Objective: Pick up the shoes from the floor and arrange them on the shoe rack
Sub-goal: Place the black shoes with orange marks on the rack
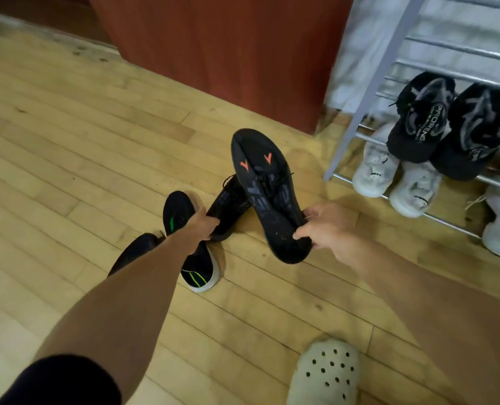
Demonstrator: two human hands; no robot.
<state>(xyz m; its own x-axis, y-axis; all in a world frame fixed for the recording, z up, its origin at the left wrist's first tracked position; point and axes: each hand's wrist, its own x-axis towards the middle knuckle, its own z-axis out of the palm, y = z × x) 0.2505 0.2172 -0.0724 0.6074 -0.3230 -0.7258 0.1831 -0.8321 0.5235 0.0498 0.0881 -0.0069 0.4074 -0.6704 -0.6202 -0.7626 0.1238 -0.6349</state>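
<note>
Green-striped shoes point(194, 255) on wooden floor point(67, 141)

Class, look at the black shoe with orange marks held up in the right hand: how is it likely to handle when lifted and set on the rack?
The black shoe probably feels light: the right hand holds it by the heel alone. It keeps its shape tilted up, so it seems fairly stiff. Its loose laces may catch on the rack bars.
</note>
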